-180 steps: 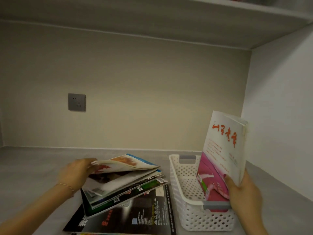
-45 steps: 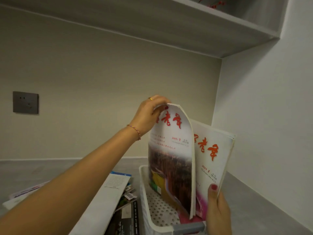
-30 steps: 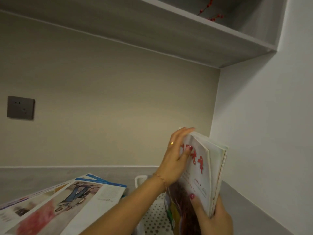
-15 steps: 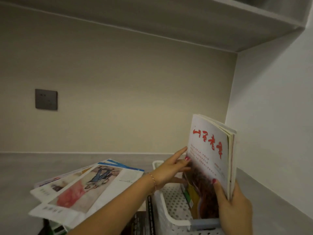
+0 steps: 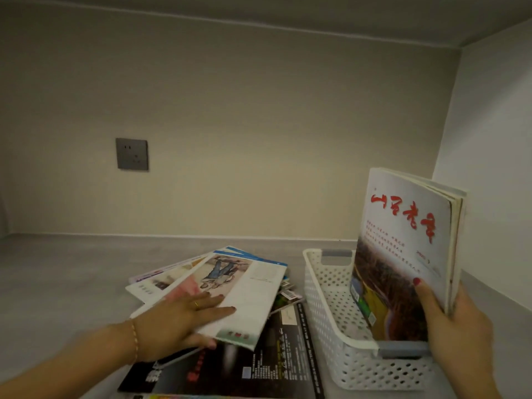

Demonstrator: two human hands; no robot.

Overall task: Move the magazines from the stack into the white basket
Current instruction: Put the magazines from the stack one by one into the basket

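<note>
Magazines part sorted: loose stack [image 5: 230,367] lies left of white basket [image 5: 345,358], with upright magazines [image 5: 403,249] inside its right side.
Light, floppy, glossy covers will probably slide. The left hand [image 5: 178,321] pinches top magazine [image 5: 253,289] at its near edge, fingers flat on the cover, thumb under. The right hand [image 5: 457,329] grips the upright ones. Best hold is probably a long edge, supporting the sag.

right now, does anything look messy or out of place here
The stack is fanned out, not squared: the top magazine, pinched by the left hand, lies skewed across the dark magazine below. In the white basket the red-titled magazines stand on end, gripped by the right hand. Nothing looks torn or spilled.
</note>
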